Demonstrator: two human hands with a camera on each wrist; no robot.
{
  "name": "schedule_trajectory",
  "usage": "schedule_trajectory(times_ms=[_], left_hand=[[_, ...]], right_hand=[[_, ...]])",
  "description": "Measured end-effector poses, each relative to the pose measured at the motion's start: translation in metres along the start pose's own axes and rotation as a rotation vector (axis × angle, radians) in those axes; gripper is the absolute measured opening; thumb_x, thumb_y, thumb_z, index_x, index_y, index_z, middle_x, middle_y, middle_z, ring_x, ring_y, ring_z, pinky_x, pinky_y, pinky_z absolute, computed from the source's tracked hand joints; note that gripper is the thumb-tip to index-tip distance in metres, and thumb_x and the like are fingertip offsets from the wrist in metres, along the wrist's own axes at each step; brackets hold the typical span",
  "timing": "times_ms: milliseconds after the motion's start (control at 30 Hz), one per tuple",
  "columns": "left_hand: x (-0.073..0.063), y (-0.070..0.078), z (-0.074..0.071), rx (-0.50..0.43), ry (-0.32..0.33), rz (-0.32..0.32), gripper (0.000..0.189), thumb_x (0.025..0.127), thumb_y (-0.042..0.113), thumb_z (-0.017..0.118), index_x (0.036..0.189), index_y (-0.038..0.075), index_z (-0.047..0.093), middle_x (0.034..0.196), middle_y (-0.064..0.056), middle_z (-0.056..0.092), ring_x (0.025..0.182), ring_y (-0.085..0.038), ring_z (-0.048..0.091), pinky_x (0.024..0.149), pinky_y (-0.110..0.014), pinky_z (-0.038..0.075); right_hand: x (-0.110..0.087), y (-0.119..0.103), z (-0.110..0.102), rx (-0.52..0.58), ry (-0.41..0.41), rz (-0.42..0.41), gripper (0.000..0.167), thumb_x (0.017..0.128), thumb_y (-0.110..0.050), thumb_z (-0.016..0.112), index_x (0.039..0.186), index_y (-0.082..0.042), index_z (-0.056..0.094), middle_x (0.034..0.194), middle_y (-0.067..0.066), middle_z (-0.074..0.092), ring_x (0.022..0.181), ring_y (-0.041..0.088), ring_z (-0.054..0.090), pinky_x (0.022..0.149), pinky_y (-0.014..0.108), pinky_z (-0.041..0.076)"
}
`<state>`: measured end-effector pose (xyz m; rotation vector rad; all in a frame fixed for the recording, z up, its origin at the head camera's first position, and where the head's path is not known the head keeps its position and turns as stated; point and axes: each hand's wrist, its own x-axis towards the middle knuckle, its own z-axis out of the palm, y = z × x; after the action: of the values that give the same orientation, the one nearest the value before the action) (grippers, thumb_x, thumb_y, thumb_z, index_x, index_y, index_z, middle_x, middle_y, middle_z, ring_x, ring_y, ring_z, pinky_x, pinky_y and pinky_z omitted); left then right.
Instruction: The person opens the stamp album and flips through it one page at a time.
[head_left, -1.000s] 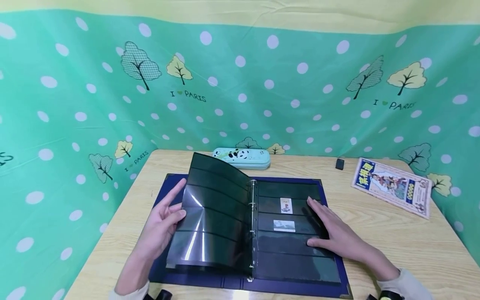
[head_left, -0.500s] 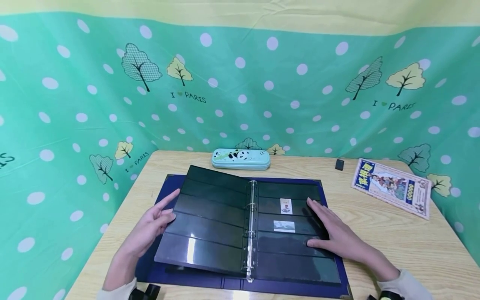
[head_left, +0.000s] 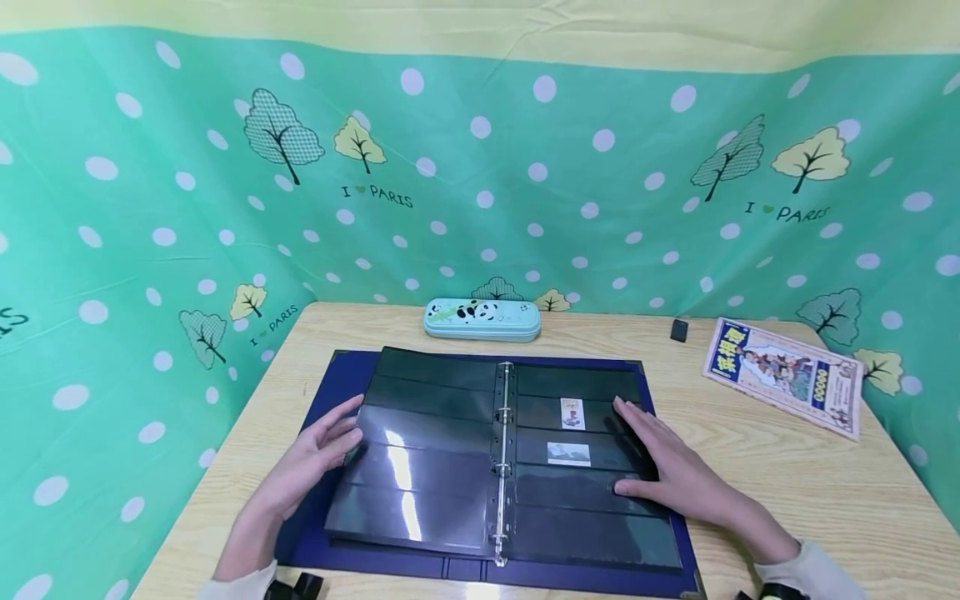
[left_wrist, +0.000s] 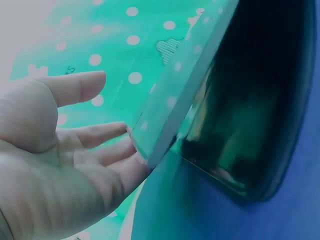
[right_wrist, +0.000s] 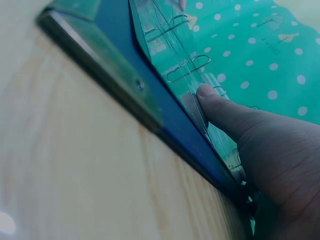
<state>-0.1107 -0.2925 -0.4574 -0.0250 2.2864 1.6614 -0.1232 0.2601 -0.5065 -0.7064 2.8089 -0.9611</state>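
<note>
A stamp album (head_left: 463,569) with a dark blue cover and metal rings lies open on the table. Its black left page (head_left: 427,467) has horizontal pocket strips and lies nearly flat. On the right page (head_left: 592,533), two small stamps show, one upright stamp (head_left: 572,413) with an orange mark and one grey stamp (head_left: 568,454) lying sideways. My left hand (head_left: 307,467) is at the left page's outer edge; in the left wrist view its fingers (left_wrist: 127,172) meet the edge and the thumb stands apart. My right hand (head_left: 675,467) rests spread on the right page's outer edge.
Behind the album stands a light blue pencil case (head_left: 482,320) with a panda on it. A small black block (head_left: 678,331) lies farther right, beside a printed paper packet (head_left: 783,375). Green dotted cloth (head_left: 480,183) hangs behind the wooden table (head_left: 765,467).
The raised left page has come down to the left and now lies almost flat. My left hand's thumb has left the page. The right hand has stayed in place.
</note>
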Motion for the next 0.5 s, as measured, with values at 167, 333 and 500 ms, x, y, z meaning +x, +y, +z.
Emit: schedule_trajectory(times_ms=[167,333,500], left_hand=[[0.003,-0.003,0.007,0.106,0.038,0.059,0.076,0.112,0.018,0.069,0.174,0.001,0.029,0.179,-0.031,0.021,0.161,-0.057,0.029,0.124,-0.066,0.038],[0.003,-0.006,0.012,0.185,0.021,0.03,0.088,0.108,0.024,0.076,0.175,0.0,0.024,0.182,-0.032,0.001,0.162,-0.062,0.018,0.124,-0.07,0.037],[0.006,-0.01,0.02,0.304,0.045,0.014,0.099,0.101,0.035,0.083,0.174,-0.001,0.026,0.183,-0.03,-0.004,0.166,-0.058,0.001,0.126,-0.079,0.02]], right_hand=[[0.0,-0.001,-0.001,-0.001,-0.008,0.018,0.112,0.095,-0.054,0.086,0.179,-0.015,0.022,0.18,0.026,0.027,0.161,0.057,0.028,0.115,0.082,0.036],[-0.001,-0.001,-0.002,0.0,-0.013,0.029,0.112,0.095,-0.056,0.085,0.179,-0.016,0.022,0.18,0.026,0.026,0.161,0.057,0.028,0.114,0.083,0.036],[0.0,-0.001,-0.002,0.001,-0.012,0.026,0.112,0.096,-0.055,0.085,0.179,-0.016,0.022,0.18,0.026,0.026,0.161,0.057,0.028,0.114,0.083,0.037]])
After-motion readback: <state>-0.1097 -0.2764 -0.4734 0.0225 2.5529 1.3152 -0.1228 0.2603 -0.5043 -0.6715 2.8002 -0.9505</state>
